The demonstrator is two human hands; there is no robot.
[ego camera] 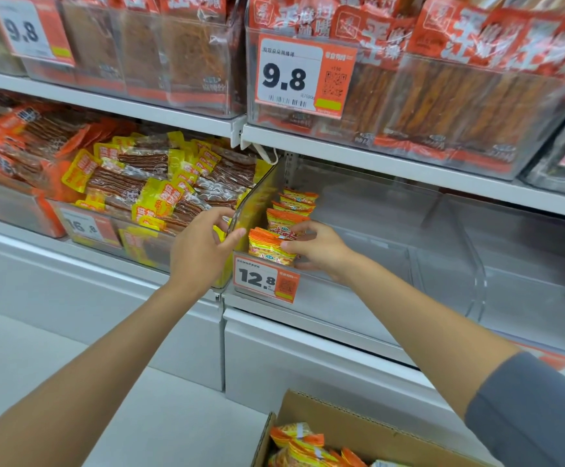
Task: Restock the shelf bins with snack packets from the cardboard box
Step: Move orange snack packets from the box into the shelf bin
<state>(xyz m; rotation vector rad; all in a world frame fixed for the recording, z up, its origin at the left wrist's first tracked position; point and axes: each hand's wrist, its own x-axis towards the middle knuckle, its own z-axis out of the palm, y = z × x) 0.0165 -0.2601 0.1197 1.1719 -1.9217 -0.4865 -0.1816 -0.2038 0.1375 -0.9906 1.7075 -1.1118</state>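
A clear shelf bin (368, 230) on the middle shelf holds a row of orange-and-yellow snack packets (292, 205) along its left wall. My right hand (314, 249) reaches into the bin and pinches the front packet (267, 249) between thumb and fingers. My left hand (200, 247) rests at the bin's left front corner, fingers curled over the clear wall edge. The cardboard box (341, 423) stands open on the floor at the bottom, with more of the same packets (304, 446) inside.
A price tag reading 12.8 (266, 279) hangs on the bin's front. The neighbouring left bin (159, 193) is piled with yellow packets. The upper shelf (375, 160) carries full bins of red packets. Most of the right part of the clear bin has no packets.
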